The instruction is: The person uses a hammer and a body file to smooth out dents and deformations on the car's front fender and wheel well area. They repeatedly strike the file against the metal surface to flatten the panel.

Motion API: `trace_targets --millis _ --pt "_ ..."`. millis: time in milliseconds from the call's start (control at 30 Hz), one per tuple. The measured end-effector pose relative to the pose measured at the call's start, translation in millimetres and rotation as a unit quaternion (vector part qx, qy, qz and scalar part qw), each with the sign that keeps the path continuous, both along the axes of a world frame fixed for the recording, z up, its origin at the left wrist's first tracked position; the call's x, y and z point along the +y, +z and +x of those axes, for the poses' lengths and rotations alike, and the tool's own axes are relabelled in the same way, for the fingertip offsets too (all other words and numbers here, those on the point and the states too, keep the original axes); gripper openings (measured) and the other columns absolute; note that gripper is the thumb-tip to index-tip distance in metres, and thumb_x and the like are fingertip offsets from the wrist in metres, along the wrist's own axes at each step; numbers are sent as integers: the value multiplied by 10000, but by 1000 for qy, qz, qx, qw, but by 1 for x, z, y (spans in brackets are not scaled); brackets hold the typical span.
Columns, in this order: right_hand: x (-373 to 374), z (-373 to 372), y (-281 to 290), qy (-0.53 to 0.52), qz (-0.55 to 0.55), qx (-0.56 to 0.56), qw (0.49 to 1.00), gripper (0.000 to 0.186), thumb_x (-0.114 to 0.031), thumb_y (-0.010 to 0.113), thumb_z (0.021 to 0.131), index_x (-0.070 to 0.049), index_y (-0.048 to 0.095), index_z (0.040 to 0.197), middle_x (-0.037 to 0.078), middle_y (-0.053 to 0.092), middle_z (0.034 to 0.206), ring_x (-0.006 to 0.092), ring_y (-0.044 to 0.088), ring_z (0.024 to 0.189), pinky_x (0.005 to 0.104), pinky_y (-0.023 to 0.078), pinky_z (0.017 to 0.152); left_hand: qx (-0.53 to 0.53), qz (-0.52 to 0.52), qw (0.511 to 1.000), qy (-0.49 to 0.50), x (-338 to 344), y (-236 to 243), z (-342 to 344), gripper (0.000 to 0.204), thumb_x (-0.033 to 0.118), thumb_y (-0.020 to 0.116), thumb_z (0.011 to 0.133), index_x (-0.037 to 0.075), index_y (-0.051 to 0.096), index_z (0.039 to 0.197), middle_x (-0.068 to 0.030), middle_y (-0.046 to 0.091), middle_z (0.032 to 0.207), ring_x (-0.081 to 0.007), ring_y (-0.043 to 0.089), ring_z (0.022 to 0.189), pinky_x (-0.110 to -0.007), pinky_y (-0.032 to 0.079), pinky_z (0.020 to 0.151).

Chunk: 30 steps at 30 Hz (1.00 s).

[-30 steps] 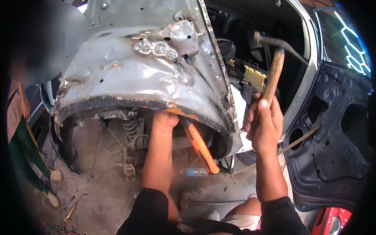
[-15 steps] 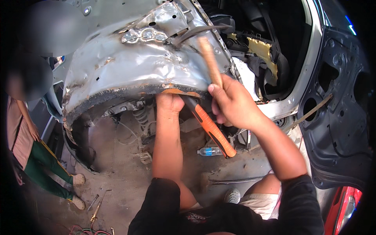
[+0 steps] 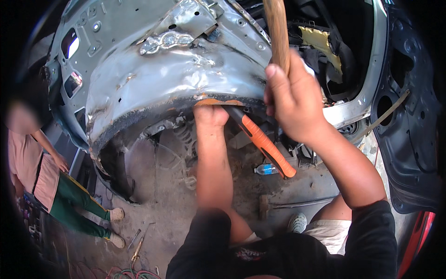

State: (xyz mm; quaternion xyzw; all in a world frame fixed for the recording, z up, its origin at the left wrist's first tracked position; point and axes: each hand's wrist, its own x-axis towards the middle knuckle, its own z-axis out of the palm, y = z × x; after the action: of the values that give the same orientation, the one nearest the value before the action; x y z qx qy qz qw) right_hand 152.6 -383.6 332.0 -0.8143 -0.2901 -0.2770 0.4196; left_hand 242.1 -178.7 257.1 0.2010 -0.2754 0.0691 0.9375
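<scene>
Concrete floor (image 3: pixel 162 237); right hand (image 3: pixel 297 102) raised, gripping handle (image 3: pixel 278 35).

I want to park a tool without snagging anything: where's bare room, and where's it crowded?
Concrete floor looks bare between the brass torch and the left forearm. It's crowded under the wheel arch, around the left hand and orange handle; a bottle shows near that handle's end.
</scene>
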Motion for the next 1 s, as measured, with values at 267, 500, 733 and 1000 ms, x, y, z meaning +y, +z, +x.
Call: trace_targets --millis 267,500,733,1000 --pt "-6 -5 -5 -6 45 -220 974 230 -197 592 1009 -3 482 1062 258 628 675 493 648 647 560 501 574 26 1 999 46 -3 -3 1 452 425 470 1067 60 571 1311 -136 656 1222 -304 633 1155 -509 538 1007" --pt "-9 1 -8 -46 -56 -212 975 208 -167 640 976 -21 507 1041 203 636 679 459 650 616 545 505 540 3 4 1000 20 6 -8 9 466 430 472 1061 61 576 1326 -142 655 1257 -314 631 1169 -521 532 1004" --pt "-17 14 0 -101 -180 -196 959 220 -178 660 956 -30 514 1029 209 650 685 437 668 636 532 523 583 1 -8 1000 25 4 -10 11 481 445 486 1051 63 572 1329 -145 647 1272 -315 627 1167 -515 533 1003" --pt "-14 12 2 -101 -160 -244 951 205 -157 668 951 -29 529 1029 184 624 669 424 660 622 507 520 567 -2 -7 1000 27 -1 -5 2 441 429 500 1050 64 589 1282 -128 667 1196 -300 644 1112 -501 542 977"
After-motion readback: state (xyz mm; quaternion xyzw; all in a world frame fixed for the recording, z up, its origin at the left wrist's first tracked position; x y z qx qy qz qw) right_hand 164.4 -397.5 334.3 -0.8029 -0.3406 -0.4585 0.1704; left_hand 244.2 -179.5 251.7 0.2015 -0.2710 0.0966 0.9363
